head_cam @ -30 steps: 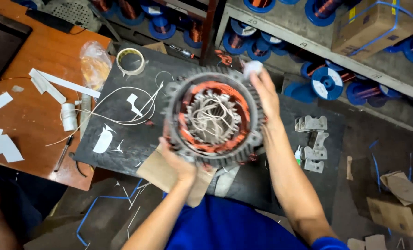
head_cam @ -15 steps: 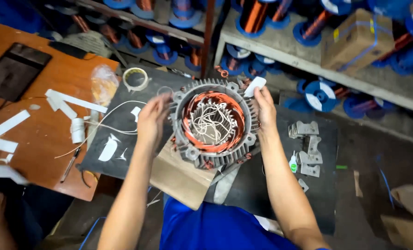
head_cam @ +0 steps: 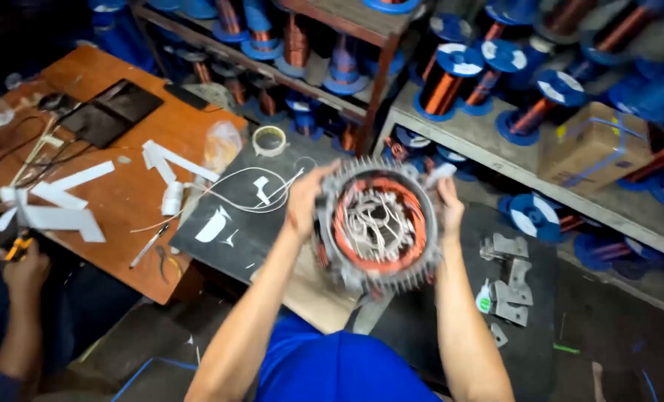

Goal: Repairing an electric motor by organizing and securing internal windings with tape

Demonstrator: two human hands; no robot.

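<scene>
The round motor stator (head_cam: 377, 223), with copper windings and white wires inside its finned metal shell, is being held up above the dark mat (head_cam: 228, 231). The left hand (head_cam: 303, 201) is gripping its left rim, and the right hand (head_cam: 448, 205) is clasping its right rim. Metal brackets (head_cam: 509, 279) are lying to the right. A tape roll (head_cam: 269, 139) is sitting near the wooden bench (head_cam: 123, 201), and spools of copper wire (head_cam: 451, 78) are filling the shelves behind.
</scene>
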